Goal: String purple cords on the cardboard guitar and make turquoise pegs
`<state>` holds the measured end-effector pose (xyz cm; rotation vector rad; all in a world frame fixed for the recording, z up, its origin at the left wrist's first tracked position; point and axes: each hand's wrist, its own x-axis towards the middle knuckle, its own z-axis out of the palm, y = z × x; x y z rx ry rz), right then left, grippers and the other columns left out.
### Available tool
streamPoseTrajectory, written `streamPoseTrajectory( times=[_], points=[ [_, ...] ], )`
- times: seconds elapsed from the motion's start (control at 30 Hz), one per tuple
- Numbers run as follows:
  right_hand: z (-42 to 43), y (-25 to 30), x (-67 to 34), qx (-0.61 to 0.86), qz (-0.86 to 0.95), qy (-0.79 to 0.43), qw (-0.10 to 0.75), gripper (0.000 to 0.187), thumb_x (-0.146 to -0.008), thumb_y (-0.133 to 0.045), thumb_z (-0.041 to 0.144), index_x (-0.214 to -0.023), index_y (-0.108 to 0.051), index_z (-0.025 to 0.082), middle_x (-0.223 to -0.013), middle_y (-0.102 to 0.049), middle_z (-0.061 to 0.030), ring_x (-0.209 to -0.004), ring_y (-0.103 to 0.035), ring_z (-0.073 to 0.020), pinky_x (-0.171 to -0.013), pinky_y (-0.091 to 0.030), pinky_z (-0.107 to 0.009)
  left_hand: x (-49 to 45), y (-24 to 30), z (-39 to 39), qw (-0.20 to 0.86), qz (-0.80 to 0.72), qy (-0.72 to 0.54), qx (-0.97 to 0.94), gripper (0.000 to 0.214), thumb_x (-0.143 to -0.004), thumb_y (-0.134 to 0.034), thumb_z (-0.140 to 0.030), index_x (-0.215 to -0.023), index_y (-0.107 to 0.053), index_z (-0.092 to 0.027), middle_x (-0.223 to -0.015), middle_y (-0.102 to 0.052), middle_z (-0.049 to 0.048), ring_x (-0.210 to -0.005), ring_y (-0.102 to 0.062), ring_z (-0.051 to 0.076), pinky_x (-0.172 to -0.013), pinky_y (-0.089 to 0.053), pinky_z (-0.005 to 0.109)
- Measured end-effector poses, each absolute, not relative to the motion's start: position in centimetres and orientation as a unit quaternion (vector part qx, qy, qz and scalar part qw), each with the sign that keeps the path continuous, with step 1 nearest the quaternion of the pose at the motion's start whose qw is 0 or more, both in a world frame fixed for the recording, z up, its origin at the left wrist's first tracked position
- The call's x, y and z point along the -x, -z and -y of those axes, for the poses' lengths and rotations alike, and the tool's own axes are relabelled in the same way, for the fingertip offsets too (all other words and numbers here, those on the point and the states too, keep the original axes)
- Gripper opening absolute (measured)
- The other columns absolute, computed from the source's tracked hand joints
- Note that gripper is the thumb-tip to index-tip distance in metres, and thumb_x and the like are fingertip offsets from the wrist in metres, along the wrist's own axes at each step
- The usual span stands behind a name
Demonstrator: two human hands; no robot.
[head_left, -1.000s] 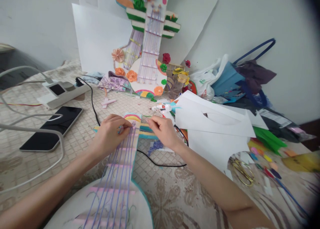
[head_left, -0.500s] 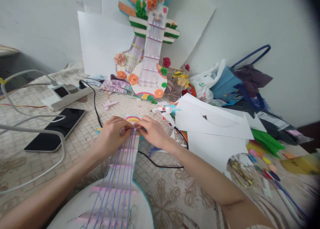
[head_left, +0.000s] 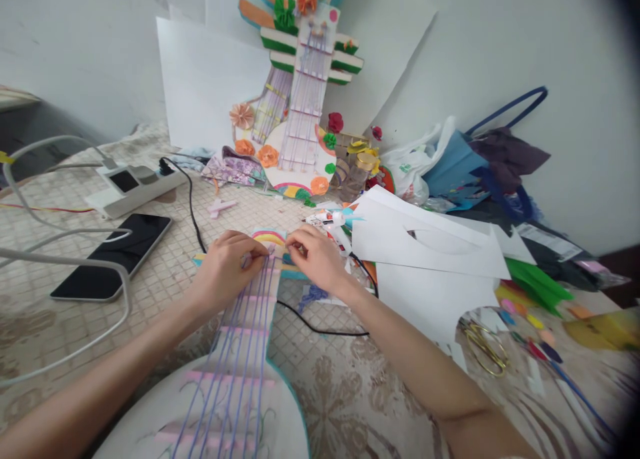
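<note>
Floral tablecloth [head_left: 345,405]: phone [head_left: 115,259], cable [head_left: 320,330], paper [head_left: 385,235] around toy guitar [head_left: 225,392].

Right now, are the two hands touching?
Apart. Head view: a strip of the guitar neck shows between the fingertips of left hand and right hand.

One head-worn camera looks forward and down from the near side of the beige cloth-covered surface [head_left: 340,372], close enough that the white, purple-stringed guitar shape [head_left: 225,399] runs out of frame below, and faces the pale, plain wall [head_left: 500,39] beyond the far edge.
</note>
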<state>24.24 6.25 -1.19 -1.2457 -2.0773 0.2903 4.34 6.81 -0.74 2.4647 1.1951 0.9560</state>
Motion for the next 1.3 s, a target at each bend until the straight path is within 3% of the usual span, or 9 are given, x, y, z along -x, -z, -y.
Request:
streamPoseTrajectory(
  times=[0.13, 0.27, 0.37, 0.47, 0.67, 0.73, 0.93, 1.17, 1.3],
  points=[
    [-6.5, 0.8, -24.7, 0.491, 0.742, -0.2, 0.411, 0.011, -0.076, -0.053, 0.009, -0.073, -0.058, 0.018, -0.079, -0.056, -0.0008, -0.069, -0.053, -0.0118, -0.064, -0.043, -0.024, -4.4, 0.7, -6.7, 0.132, -0.411, -0.331, -0.839, 0.015, -0.079, -0.052, -0.019, -0.079, -0.067, -0.018, -0.079, -0.069, 0.0045, -0.084, -0.059, 0.022, -0.08, -0.047, 0.036],
    [-6.8, 0.7, -25.0, 0.463, 0.553, -0.513, 0.465, 0.001, -0.077, -0.055, 0.02, -0.076, -0.055, 0.019, -0.067, -0.061, 0.0023, -0.052, -0.054, -0.0094, -0.045, -0.039, -0.02, -4.4, 0.7, -6.7, 0.138, -0.407, -0.335, -0.838, 0.016, -0.079, -0.052, -0.02, -0.08, -0.067, -0.017, -0.078, -0.069, 0.0052, -0.083, -0.058, 0.022, -0.079, -0.046, 0.036],
    [-7.1, 0.6, -25.1, 0.379, 0.403, -0.658, 0.511, 0.004, -0.075, -0.057, 0.021, -0.078, -0.054, 0.02, -0.074, -0.07, -0.0002, -0.061, -0.065, -0.0119, -0.046, -0.045, -0.018, -4.4, 0.7, -6.8, 0.139, -0.408, -0.334, -0.838, 0.015, -0.079, -0.053, -0.02, -0.08, -0.068, -0.016, -0.078, -0.069, 0.0055, -0.083, -0.058, 0.022, -0.079, -0.046, 0.037],
    [-7.4, -0.1, -25.6, 0.341, 0.344, -0.624, 0.613, 0.005, -0.074, -0.058, 0.017, -0.077, -0.055, 0.019, -0.072, -0.071, 0.0004, -0.067, -0.068, -0.012, -0.053, -0.051, -0.019, -4.4, 0.8, -6.8, 0.136, -0.409, -0.335, -0.838, 0.015, -0.079, -0.053, -0.019, -0.08, -0.068, -0.015, -0.079, -0.07, 0.0058, -0.083, -0.059, 0.022, -0.079, -0.046, 0.037],
    [-7.6, -3.4, -28.4, 0.319, 0.375, -0.401, 0.773, 0.005, -0.077, -0.055, 0.017, -0.073, -0.055, 0.02, -0.061, -0.061, 0.0055, -0.067, -0.068, -0.0107, -0.059, -0.053, -0.02, -4.3, 0.8, -6.8, 0.133, -0.411, -0.332, -0.839, 0.015, -0.079, -0.053, -0.018, -0.081, -0.068, -0.016, -0.08, -0.07, 0.0055, -0.085, -0.059, 0.022, -0.08, -0.047, 0.035],
    [-7.1, -4.1, -29.1, 0.347, 0.403, -0.396, 0.749, 0.003, -0.076, -0.057, 0.017, -0.074, -0.057, 0.019, -0.06, -0.061, 0.0053, -0.064, -0.067, -0.0106, -0.057, -0.052, -0.02, -4.3, 0.8, -6.8, 0.132, -0.412, -0.332, -0.839, 0.015, -0.079, -0.053, -0.018, -0.08, -0.068, -0.016, -0.08, -0.07, 0.0056, -0.085, -0.059, 0.022, -0.079, -0.047, 0.035],
    [-4.6, -2.3, -28.5, 0.47, 0.471, -0.582, 0.468, 0.025, -0.081, -0.057, 0.038, -0.079, -0.066, 0.014, -0.074, -0.071, -0.007, -0.066, -0.069, -0.0166, -0.052, -0.052, -0.023, -4.5, 0.7, -7.0, 0.116, -0.408, -0.324, -0.846, 0.015, -0.078, -0.053, -0.017, -0.078, -0.068, -0.016, -0.079, -0.07, 0.0053, -0.082, -0.059, 0.022, -0.079, -0.046, 0.035],
    [-3.4, -0.2, -28.1, 0.446, 0.474, -0.582, 0.488, 0.023, -0.074, -0.069, 0.037, -0.085, -0.063, 0.018, -0.084, -0.068, -0.0019, -0.071, -0.066, -0.0136, -0.055, -0.049, -0.022, -4.3, 0.8, -7.0, 0.121, -0.409, -0.324, -0.845, 0.015, -0.078, -0.053, -0.018, -0.078, -0.068, -0.016, -0.077, -0.07, 0.0057, -0.081, -0.06, 0.022, -0.078, -0.047, 0.036],
    [-2.6, 0.1, -27.6, 0.459, 0.583, -0.48, 0.467, 0.018, -0.085, -0.059, 0.035, -0.078, -0.059, 0.019, -0.073, -0.064, 0.0, -0.068, -0.06, -0.0122, -0.064, -0.049, -0.025, -4.2, 0.8, -7.0, 0.123, -0.413, -0.316, -0.845, 0.015, -0.077, -0.053, -0.018, -0.078, -0.068, -0.017, -0.079, -0.07, 0.0053, -0.083, -0.06, 0.022, -0.079, -0.046, 0.036]
  ],
)
